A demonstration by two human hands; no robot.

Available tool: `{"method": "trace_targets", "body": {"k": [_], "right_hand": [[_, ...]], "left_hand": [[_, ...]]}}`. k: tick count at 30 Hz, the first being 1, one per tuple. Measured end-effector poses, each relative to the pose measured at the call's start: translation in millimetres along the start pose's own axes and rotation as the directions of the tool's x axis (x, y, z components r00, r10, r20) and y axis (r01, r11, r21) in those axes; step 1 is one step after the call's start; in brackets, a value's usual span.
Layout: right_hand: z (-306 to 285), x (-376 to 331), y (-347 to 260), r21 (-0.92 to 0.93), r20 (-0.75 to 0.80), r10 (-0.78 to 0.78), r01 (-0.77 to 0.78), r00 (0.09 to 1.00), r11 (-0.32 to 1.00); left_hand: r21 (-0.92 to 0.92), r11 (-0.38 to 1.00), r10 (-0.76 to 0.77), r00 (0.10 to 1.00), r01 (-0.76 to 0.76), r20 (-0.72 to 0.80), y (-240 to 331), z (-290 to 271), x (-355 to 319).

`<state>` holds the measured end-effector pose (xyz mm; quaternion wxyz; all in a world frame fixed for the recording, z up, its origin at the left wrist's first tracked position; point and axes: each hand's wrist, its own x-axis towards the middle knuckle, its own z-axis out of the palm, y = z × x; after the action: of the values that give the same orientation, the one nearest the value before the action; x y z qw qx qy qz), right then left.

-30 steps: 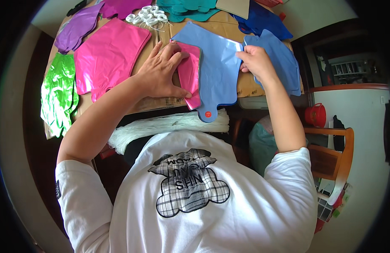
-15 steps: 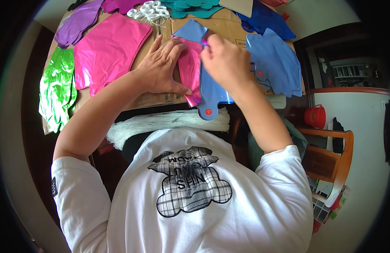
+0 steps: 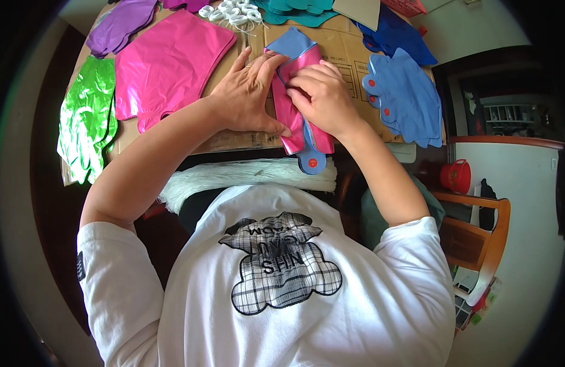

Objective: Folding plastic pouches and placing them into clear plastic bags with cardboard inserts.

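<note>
While we could not tell whether the right hand (image 3: pixel 322 98) pinched anything, its fingers curled on the folded pink-and-blue foil (image 3: pixel 285 113); the left hand (image 3: pixel 247 92), spread wide, pressed the opposite flap. We logged the foil overhanging the cardboard (image 3: pixel 243 141), between a pink stack (image 3: pixel 172 61) and a blue stack (image 3: pixel 411 101).

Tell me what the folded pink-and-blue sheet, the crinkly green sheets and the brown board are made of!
Folded pink-and-blue sheet: probably thin plastic or foil film; its pink face gleams, while the blue looks duller.
Crinkly green sheets: likely metallic foil film, because bright highlights glitter along their creases.
Brown board: seems to be cardboard, mostly matte, with printed marks.
</note>
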<state>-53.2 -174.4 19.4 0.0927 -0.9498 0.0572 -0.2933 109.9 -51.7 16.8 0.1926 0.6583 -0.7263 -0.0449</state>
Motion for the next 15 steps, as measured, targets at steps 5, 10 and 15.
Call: {"method": "trace_targets", "body": {"k": [5,10,15], "right_hand": [[0.1,-11.0,-2.4,0.053,-0.002,0.018,-0.018,1.000,0.998],[3.8,-7.4,-1.5,0.062,-0.038,-0.049,0.051,0.998,0.997],[1.6,-6.9,0.0,0.076,-0.023,-0.066,0.068,0.998,0.995]], "left_hand": [[0.002,1.000,0.018,1.000,-0.018,-0.013,-1.3,0.4,0.8],[0.035,0.998,0.048,0.999,-0.047,-0.012,-0.9,-2.6,1.5],[0.061,0.996,0.067,0.998,-0.067,-0.001,1.6,-6.1,2.3]]}}
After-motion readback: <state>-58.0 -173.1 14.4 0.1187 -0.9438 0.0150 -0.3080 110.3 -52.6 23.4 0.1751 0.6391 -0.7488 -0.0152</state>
